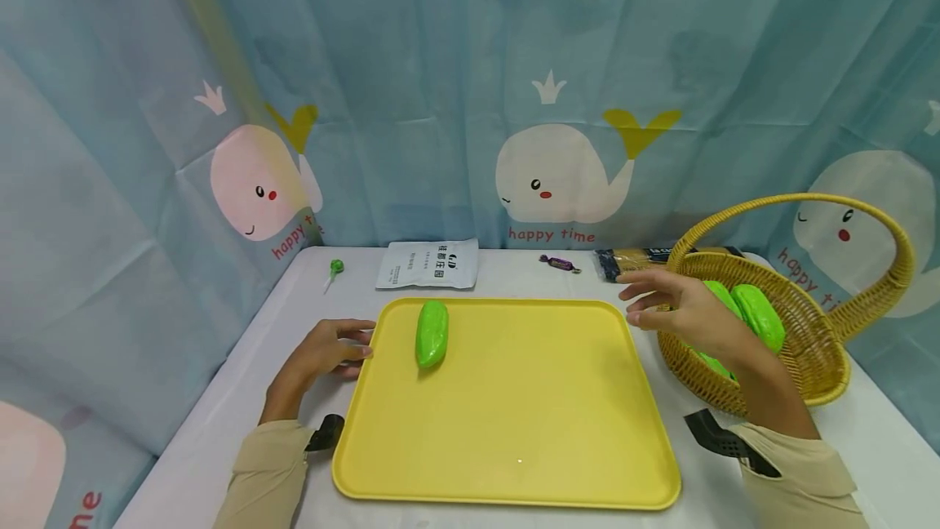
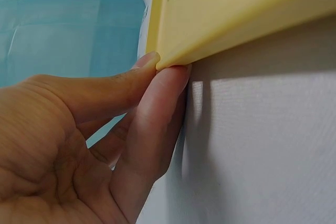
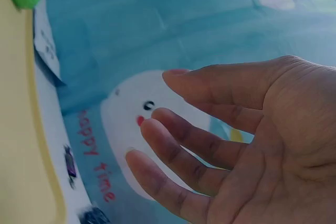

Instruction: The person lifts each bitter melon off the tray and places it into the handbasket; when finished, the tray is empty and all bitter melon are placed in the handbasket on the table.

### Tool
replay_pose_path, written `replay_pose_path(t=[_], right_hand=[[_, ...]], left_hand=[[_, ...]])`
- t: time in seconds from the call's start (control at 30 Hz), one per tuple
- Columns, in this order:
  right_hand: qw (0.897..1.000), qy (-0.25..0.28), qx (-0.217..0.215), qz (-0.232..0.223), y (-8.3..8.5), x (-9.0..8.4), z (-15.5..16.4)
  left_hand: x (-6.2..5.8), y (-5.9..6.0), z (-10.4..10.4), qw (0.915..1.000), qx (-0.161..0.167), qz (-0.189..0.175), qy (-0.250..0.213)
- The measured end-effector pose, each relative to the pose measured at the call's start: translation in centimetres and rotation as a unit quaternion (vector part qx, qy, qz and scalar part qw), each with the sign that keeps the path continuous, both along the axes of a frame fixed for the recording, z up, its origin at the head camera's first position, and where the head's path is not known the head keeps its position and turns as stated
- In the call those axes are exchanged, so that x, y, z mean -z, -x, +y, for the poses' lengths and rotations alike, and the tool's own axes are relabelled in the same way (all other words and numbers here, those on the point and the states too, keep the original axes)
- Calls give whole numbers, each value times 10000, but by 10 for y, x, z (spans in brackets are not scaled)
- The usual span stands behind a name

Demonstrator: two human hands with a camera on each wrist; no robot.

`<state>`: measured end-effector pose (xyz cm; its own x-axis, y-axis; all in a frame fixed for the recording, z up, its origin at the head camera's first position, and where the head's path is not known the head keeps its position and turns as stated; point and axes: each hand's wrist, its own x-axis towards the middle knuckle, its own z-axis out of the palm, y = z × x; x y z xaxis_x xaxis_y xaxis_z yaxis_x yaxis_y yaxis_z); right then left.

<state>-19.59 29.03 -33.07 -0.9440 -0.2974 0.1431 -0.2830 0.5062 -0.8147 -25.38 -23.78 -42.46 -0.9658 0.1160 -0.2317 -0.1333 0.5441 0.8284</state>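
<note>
My left hand (image 1: 333, 349) is at the left rim of a yellow tray (image 1: 543, 406). In the left wrist view its thumb and fingers pinch the tray's edge. A glossy green, elongated vegetable-like piece (image 1: 432, 334) lies on the tray near its far left corner. Past the tray's right rim, my right hand (image 1: 686, 313) hovers with relaxed fingers and nothing between them, overlapping the wicker basket (image 1: 830, 349) in the head view. Inside the basket are several similar green pieces (image 1: 760, 317), partly hidden by that hand and wrist.
Behind the tray lie a green lollipop (image 1: 335, 268), a white printed pouch (image 1: 428, 264), a purple wrapped candy (image 1: 560, 264) and a dark-and-gold packet (image 1: 624, 262), partly behind the basket. The basket's tall handle (image 1: 899, 243) arches above it. A blue whale-print curtain (image 1: 441, 104) borders the white table.
</note>
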Motion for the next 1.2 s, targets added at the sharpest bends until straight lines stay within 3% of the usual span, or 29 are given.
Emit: replay_pose_path(t=[0.43,0.67,0.87,1.2], right_hand=[[9952,137,-864,-445,13,32,-66],[9935,137,-958,-598,21,51,-87],[9904,293,-1028,-873,36,66,-112],[9864,574,-929,-1226,57,76,-171]], left_hand=[[2,0,-3,10000,22,54,-37],[0,-1,0,9999,48,92,-68],[1,-1,1,10000,28,70,-50],[1,1,0,10000,14,38,-19]])
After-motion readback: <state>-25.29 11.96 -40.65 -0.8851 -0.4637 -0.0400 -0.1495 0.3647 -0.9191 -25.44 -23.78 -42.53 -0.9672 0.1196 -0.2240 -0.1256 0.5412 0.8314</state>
